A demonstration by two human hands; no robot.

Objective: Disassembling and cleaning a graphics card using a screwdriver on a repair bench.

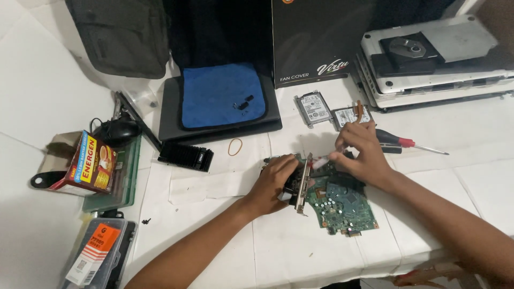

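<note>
While clamped around the metal bracket [301, 184] at the left end of the green circuit board [342, 206], left hand [276, 179] curled tight, fingers wrapped over the board's dark left edge, thumb side up. Right hand [363, 155] pinched closed on a small pale part [321, 160] just above the board's far edge, fingertips meeting at its right end; hard to tell exactly what that part is. Board flat on the white table [278, 251], near the front edge, between the two wrists, its bare green face with small capacitors showing just near and right of both grips. Farther right, red-handled screwdriver [399, 142] lying beside the right hand, not touched. Beyond it, two bare hard drives [313, 107] side by side. To the far left of the board, black finned heatsink [186, 156], a rubber band [235, 146], and a laptop [171, 126] under a blue cloth [222, 95]. Well left, computer mouse [116, 130] and red carton [91, 162].
</note>
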